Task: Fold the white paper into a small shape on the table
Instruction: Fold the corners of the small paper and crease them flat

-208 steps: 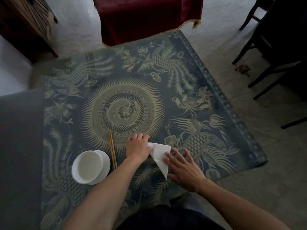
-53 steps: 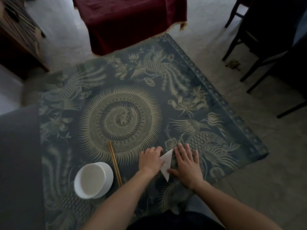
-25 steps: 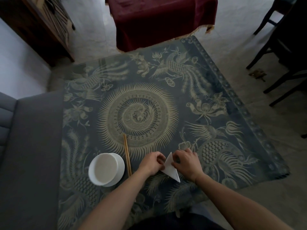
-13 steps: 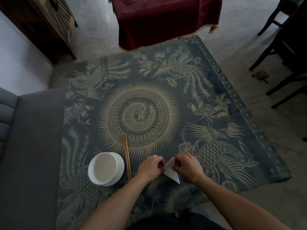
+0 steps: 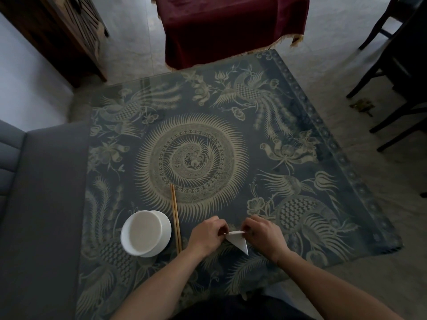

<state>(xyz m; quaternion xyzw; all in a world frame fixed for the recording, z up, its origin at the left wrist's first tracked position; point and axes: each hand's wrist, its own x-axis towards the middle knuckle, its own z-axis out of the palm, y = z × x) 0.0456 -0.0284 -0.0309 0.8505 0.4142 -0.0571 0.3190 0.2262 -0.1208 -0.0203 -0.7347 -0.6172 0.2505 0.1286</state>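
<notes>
The white paper (image 5: 239, 243) is a small folded triangle near the table's front edge, its tip pointing toward me and to the right. My left hand (image 5: 206, 236) pinches its upper left corner. On the other side, my right hand (image 5: 263, 236) pinches the upper right corner with curled fingers. The paper's top edge is folded over and lifted a little between the two hands. The rest of the triangle lies low over the table (image 5: 231, 139), a glass top over dark blue cloth with pale bird and flower patterns.
A white bowl (image 5: 146, 236) stands left of my hands, with a pair of wooden chopsticks (image 5: 176, 218) lying between it and my left hand. A grey sofa (image 5: 39, 215) borders the table on the left. Dark chairs (image 5: 397, 72) stand at right, a red-draped table (image 5: 231, 26) beyond.
Both hands have drawn closer together on the paper. Its upright top point has been folded down, so the paper looks shorter. The camera view shifted slightly.
</notes>
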